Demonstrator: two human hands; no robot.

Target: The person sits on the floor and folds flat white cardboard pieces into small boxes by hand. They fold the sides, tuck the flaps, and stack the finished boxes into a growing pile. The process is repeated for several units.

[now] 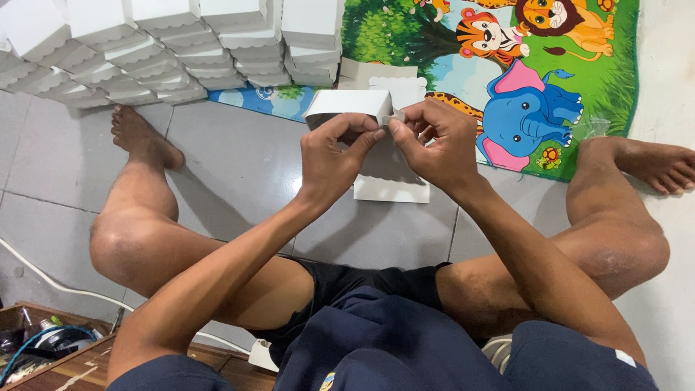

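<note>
Hands [384, 148] pinching white paper box [347, 105], folded boxes [166, 51] stacked

On my feed I see a dark navy short-sleeved shirt [384, 340] with a small white tag on the right sleeve [624, 358], black shorts [362, 279] just above the shirt, bare forearms, bare feet.

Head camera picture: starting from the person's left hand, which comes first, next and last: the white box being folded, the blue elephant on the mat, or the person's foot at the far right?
From the left hand:
1. White box: held in the fingers, just above the hand.
2. Blue elephant: on the colourful mat, off to the right.
3. Foot: farthest, at the right edge on the floor.
</note>
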